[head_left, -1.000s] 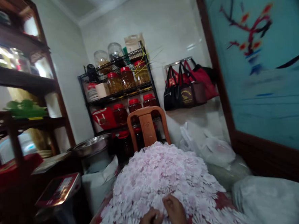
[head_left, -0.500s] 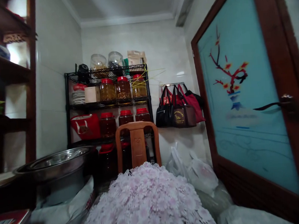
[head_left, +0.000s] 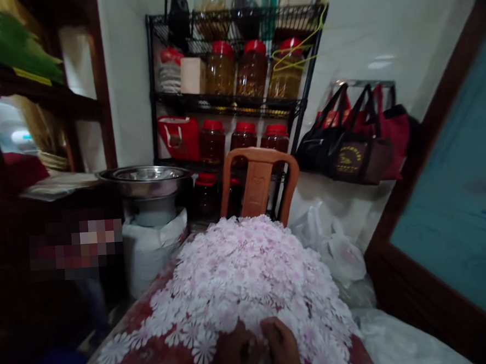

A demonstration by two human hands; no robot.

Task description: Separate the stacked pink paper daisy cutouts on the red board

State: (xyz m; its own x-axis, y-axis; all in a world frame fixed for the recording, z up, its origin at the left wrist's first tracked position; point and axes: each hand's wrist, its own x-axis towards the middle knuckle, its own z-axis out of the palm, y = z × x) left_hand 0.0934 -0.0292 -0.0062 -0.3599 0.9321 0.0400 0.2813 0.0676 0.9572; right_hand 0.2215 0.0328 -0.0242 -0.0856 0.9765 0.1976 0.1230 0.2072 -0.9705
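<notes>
Both left hand and right hand curl at six o'clock; I can't tell their grip, so I'd pinch flowers lightly.

Left hand and right hand blurred, wrists cut off by near edge; whatever sits between the fingers unreadable. Chair: lower part hidden behind heaped white flower pieces. Far top-shelf jars cropped above. Right, door cropped. Left, a pixelated patch, contents indecipherable.
</notes>
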